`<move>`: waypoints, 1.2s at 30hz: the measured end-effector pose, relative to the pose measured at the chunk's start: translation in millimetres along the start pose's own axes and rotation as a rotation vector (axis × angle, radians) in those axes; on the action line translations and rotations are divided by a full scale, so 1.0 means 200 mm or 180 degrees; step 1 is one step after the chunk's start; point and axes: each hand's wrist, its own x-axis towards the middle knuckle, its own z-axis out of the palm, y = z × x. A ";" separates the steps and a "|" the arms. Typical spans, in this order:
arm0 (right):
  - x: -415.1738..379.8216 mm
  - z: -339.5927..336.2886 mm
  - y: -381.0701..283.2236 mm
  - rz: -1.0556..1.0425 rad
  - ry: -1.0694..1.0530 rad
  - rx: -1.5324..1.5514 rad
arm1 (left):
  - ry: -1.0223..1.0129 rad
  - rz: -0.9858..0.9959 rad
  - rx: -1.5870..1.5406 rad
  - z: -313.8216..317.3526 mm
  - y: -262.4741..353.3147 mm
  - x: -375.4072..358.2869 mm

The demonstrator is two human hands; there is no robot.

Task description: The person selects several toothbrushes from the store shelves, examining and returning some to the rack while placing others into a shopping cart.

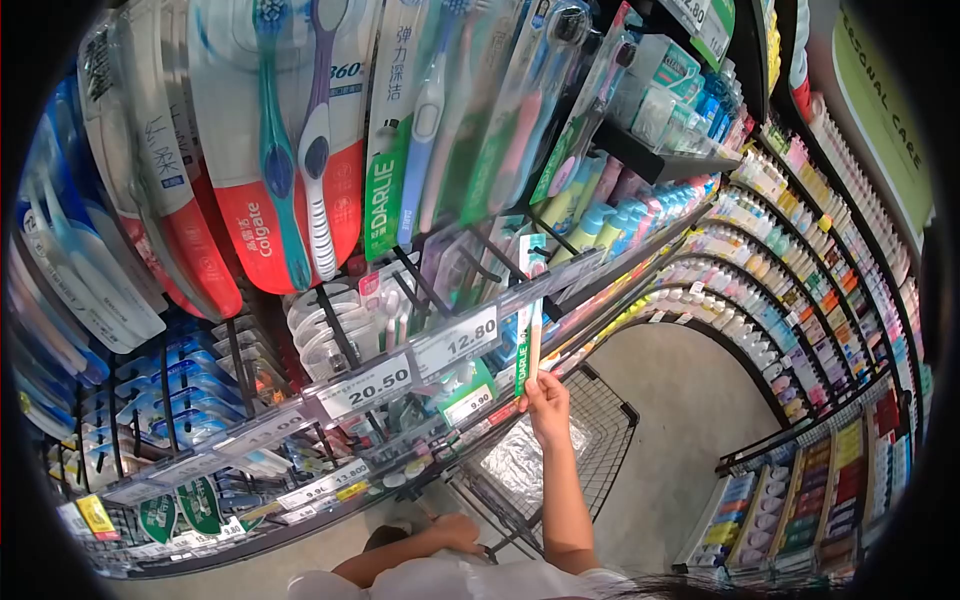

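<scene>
We're right up against the rack (330,350), a wall of hooks so every pack hangs face-out and slides off the front. Off to the side the shelves (800,250) curve away packed with bottles, under a green sign (885,110) reading "PERSONAL CARE". Below us sits the cart (590,440), parked tight against the rack so things can drop straight in; something in clear plastic lies in it already.

Biggest packs up top are the Colgate brushes (290,150), with "360°" readable on them, and next to them a green Darlie pack (385,190) with Chinese writing. Price tags (410,370) clip along the rail right under each hook: 20.50, 12.80, and a smaller 9.90 lower down.

Our right hand (548,400) is raised, fingers pinching the bottom end of a slim toothbrush pack (528,320), held upright just in front of the rail. Our left hand (455,530) is low, curled around the cart handle (470,545).
</scene>
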 end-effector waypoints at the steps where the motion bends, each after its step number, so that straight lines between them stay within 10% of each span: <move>1: 0.01 0.01 0.00 0.0040 -0.0005 0.0016 | -0.0009 0.0020 -0.0006 -0.01 0.00 0.00; 9: 0.05 0.15 0.02 0.0623 0.0125 0.0288 | 0.0224 0.0109 0.0032 0.05 -0.03 0.00; 14: -0.18 0.16 -0.16 -0.0090 0.0716 -0.1397 | 0.0550 0.0228 0.0342 0.12 -0.06 0.00; 23: -0.90 0.98 -1.25 -0.1668 -0.3292 0.0592 | 0.0605 0.0123 0.0456 0.22 -0.03 -0.05; 28: -1.30 1.32 -1.46 -0.1401 -0.2947 0.1684 | 0.0781 0.0151 0.0762 0.26 -0.03 -0.14; 30: -1.28 1.18 -1.48 -0.1928 -0.4451 0.1419 | 0.0906 0.0160 0.0870 0.31 -0.03 -0.19; 36: -1.66 1.01 -1.41 -0.2584 -0.4557 0.1261 | 0.1168 0.0015 0.0945 0.40 0.01 -0.39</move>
